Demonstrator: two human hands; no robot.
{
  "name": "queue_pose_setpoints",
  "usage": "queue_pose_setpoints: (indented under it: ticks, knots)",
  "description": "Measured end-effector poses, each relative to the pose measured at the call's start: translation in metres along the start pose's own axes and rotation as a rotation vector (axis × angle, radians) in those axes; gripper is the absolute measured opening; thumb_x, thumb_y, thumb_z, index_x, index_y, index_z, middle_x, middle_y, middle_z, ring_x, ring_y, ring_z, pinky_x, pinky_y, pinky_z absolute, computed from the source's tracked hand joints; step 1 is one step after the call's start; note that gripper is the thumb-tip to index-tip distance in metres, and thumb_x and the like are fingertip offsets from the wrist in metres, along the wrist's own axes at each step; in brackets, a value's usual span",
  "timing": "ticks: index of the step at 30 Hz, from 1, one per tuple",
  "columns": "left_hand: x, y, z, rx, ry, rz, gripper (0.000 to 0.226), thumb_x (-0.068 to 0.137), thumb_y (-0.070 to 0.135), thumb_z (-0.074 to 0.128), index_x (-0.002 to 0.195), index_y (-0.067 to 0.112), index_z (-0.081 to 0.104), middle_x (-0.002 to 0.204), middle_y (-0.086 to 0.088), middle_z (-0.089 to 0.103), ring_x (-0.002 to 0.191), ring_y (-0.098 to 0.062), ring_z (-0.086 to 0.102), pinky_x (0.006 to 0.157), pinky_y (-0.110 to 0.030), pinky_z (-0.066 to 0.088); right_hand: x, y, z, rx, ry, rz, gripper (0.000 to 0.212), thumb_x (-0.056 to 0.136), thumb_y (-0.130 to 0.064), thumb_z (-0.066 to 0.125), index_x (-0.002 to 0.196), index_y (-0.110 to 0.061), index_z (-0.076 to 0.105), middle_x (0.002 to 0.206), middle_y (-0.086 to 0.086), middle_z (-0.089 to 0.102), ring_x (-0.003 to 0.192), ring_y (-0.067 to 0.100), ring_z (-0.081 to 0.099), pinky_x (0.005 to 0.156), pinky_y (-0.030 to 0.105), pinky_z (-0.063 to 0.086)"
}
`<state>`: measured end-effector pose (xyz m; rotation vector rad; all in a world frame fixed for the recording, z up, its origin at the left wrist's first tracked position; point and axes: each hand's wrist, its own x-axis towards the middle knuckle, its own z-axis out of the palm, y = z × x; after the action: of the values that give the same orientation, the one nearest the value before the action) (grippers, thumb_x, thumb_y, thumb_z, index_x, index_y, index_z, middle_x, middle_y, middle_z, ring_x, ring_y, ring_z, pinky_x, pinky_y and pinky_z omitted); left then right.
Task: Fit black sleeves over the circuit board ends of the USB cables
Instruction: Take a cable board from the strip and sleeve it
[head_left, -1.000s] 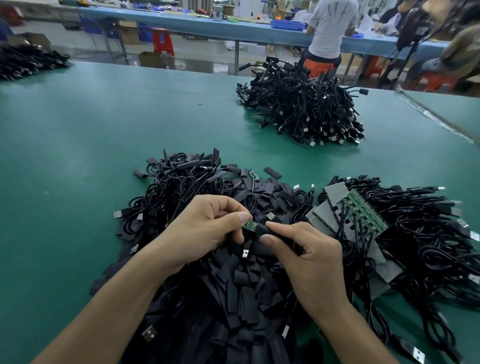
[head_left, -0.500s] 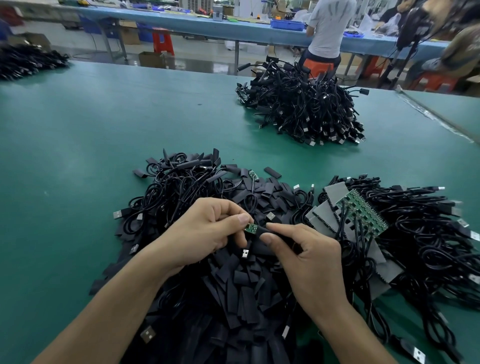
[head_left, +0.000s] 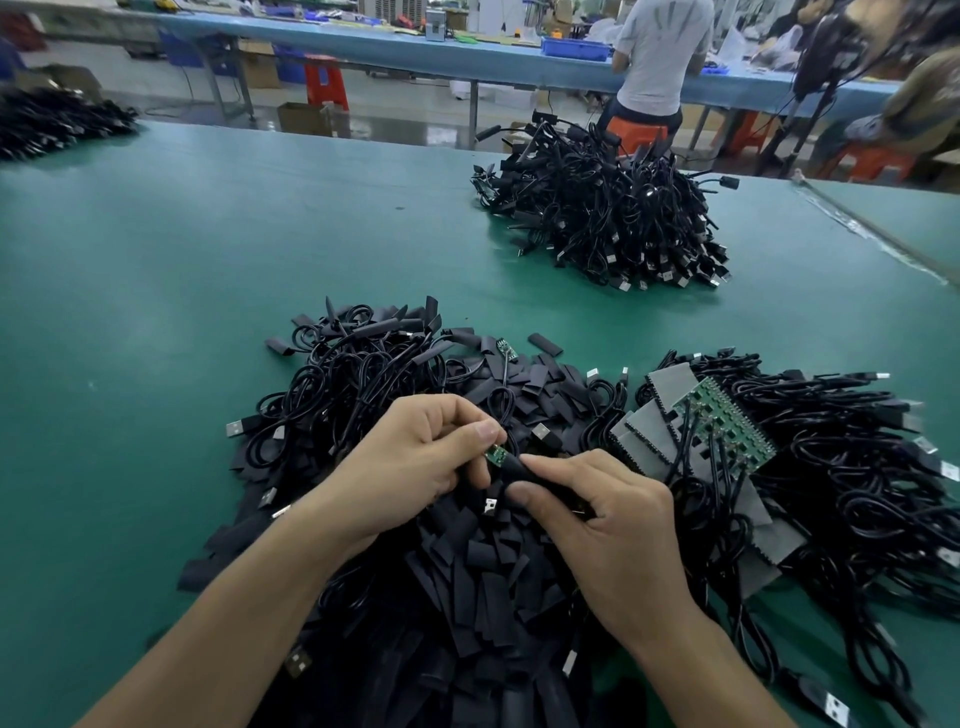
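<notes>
While left hand (head_left: 415, 462) pinches small green circuit board (head_left: 496, 455), right hand (head_left: 602, 525) pinches black tubular sleeve (head_left: 524, 470) at its end; loose black sleeves (head_left: 483, 571) heaped beneath, black USB cables (head_left: 857, 467) rightward.

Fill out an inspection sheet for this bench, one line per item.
Surface: green mat, carrying several heaps.
Job's things: circuit board partly showing beyond black sleeve; loose sleeves heaped under the hands.
Clutter: green board panel on grey pads, right.
Grippers: left hand pinches circuit board; right hand pinches black sleeve.
Cables: tangled cables right; far pile beyond.
Surroundings: person at blue bench; red stool.
</notes>
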<state>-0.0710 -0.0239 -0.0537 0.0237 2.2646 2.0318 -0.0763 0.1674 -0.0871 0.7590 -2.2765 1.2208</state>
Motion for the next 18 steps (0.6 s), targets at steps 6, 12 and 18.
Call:
queue_pose_setpoints:
  ticks: [6, 12, 18]
  knots:
    - [-0.0014, 0.0002, 0.0029, 0.004, -0.029, 0.013, 0.015, 0.099, 0.017, 0.057, 0.093, 0.006, 0.065, 0.060, -0.001, 0.066, 0.039, -0.004, 0.034, 0.040, -0.012, 0.028, 0.0007, -0.0002, 0.0006, -0.004, 0.051, 0.083, 0.030, 0.085, -0.043, 0.066, 0.100, -0.020, 0.078, 0.090, -0.017, 0.070, 0.086, -0.005, 0.066, 0.077, 0.013, 0.050]
    - [-0.0007, -0.0026, 0.0018, 0.049, 0.035, -0.004, 0.013, 0.098, 0.018, 0.061, 0.090, 0.008, 0.066, 0.061, -0.003, 0.068, 0.039, -0.005, 0.032, 0.039, -0.014, 0.027, -0.0013, -0.0002, 0.0002, -0.046, -0.018, 0.027, 0.030, 0.084, -0.040, 0.071, 0.104, -0.017, 0.076, 0.087, -0.014, 0.068, 0.081, 0.001, 0.064, 0.073, 0.019, 0.051]
    - [0.0002, -0.0039, 0.0073, -0.018, 0.065, -0.020, 0.014, 0.097, 0.018, 0.060, 0.089, 0.008, 0.067, 0.060, -0.003, 0.067, 0.039, -0.005, 0.032, 0.038, -0.013, 0.027, -0.0011, -0.0010, 0.0020, -0.101, -0.009, -0.006, 0.032, 0.088, -0.037, 0.065, 0.104, -0.013, 0.076, 0.087, -0.009, 0.069, 0.080, 0.007, 0.064, 0.075, 0.022, 0.051]
